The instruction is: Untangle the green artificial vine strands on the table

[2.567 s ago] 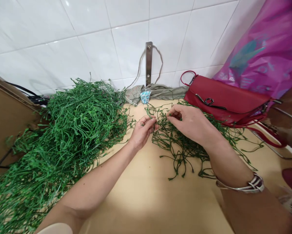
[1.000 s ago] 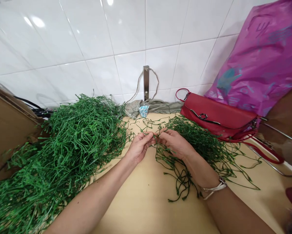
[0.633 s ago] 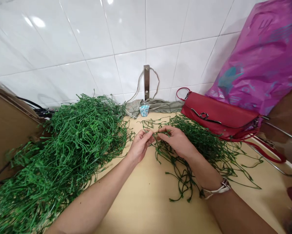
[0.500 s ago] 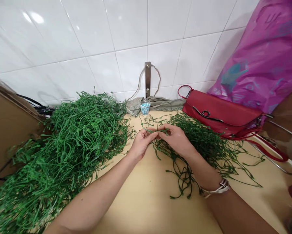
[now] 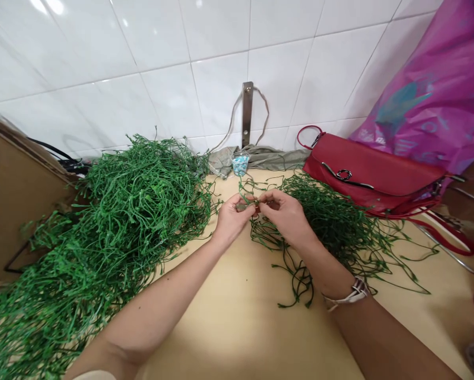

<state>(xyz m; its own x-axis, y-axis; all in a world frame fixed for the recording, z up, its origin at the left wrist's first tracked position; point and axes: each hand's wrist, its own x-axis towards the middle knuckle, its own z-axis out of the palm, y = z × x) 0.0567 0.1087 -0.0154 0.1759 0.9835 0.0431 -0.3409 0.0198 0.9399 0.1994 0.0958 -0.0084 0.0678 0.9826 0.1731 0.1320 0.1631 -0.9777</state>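
Observation:
My left hand (image 5: 234, 215) and my right hand (image 5: 282, 212) meet above the table, thumbs and fingertips pinched together. Between them they hold a thin green stem (image 5: 244, 198), artificial-looking, its loose end curling up toward the wall. Exactly where each fingertip grips it is partly hidden. Right beside my right hand lies a dark green heap of similar stems (image 5: 331, 216), some strands trailing under my wrist. A larger, brighter green pile of stems (image 5: 142, 195) spreads along the left, apart from my left hand.
A small clear cup with blue and white bits (image 5: 240, 164) stands by the wall near a grey cloth (image 5: 278, 158). A metal bracket (image 5: 247, 113) rises behind it. At the right are a red handbag (image 5: 379, 163) and a purple plastic bag (image 5: 430, 100); a cardboard box (image 5: 27, 195) stands left.
The view has tilted down and shifted slightly left. My fingertips have shifted their pinch on the stem, and its loose end now curls higher.

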